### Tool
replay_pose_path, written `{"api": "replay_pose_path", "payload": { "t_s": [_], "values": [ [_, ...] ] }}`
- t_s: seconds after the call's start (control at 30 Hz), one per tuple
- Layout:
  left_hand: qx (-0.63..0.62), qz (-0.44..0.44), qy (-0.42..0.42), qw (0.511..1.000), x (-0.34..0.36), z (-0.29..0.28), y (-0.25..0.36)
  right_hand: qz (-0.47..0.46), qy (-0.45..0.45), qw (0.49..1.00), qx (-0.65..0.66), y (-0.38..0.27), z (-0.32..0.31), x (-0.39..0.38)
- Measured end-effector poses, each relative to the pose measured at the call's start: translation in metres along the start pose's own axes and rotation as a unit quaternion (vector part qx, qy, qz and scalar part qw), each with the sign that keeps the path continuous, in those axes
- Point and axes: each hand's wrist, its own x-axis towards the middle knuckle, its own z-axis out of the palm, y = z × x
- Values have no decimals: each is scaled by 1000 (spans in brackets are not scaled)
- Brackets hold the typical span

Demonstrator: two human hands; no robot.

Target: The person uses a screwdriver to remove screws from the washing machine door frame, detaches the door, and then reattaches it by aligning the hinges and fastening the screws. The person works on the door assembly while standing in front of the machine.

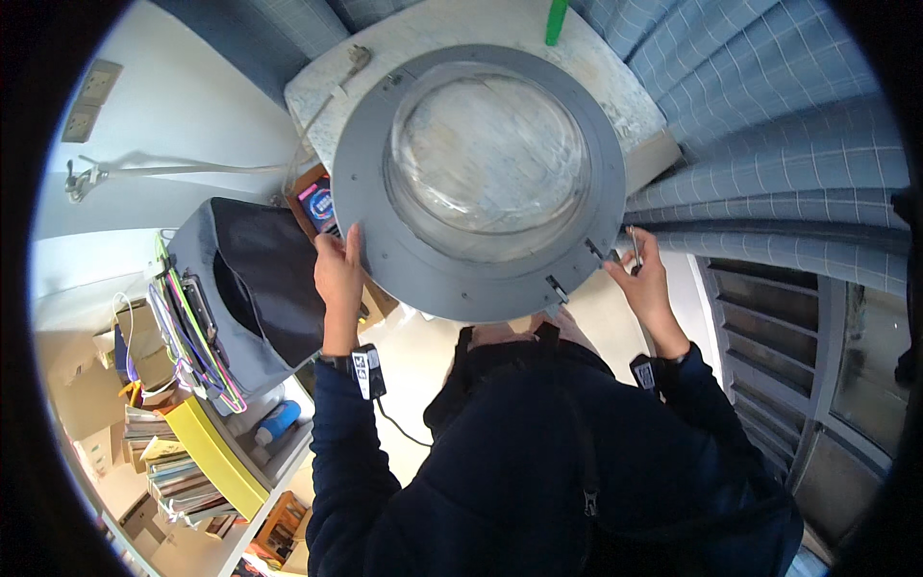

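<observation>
A round grey washing machine door (361, 192) with a clear glass bowl (490, 154) in its middle lies over a pale marbled top (433, 29). My left hand (338, 279) grips the door's left rim, thumb on the upper face and fingers beneath. At the lower right rim, my right hand (644, 284) is closed with its fingertips around a small thin metallic piece (636, 250), whose kind I cannot make out. Beside that hand, two dark slotted fittings (557, 288) show on the ring. Small screw holes dot the grey ring.
A green-handled item (556, 21) lies at the back of the top. Blue checked curtains (769, 135) hang at right above a louvred shutter (769, 327). Left are a dark fabric bag (269, 279), several hangers (197, 327), a blue bottle (279, 421) and a cable (212, 170).
</observation>
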Motion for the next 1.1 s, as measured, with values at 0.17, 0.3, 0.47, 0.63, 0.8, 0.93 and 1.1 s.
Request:
{"api": "replay_pose_path", "payload": {
  "t_s": [0.17, 0.3, 0.47, 0.63, 0.8, 0.93, 1.1],
  "values": [
    [-312, -69, -53, 946, -67, 31, -12, -32, -42, 997, 50, 32, 12, 7],
    [-398, -166, -143, 891, -116, 33, 1, -36, -46, 997, 42, 46, 22, 13],
    [-377, -267, -253, 850, -147, 22, 24, -13, -105, 994, 16, 48, 18, 25],
    [-546, -328, -343, 691, -196, 61, 82, 13, -232, 934, 271, 41, 13, 42],
    [-656, -274, -161, 684, -221, 100, 120, 63, -306, 926, 214, 44, 9, 53],
    [-664, -257, -124, 691, -224, 106, 124, 44, -313, 926, 207, 50, 8, 56],
    [-682, -306, -88, 658, -227, 119, 132, 149, -343, 872, 315, 59, -11, 93]
  ]
}}
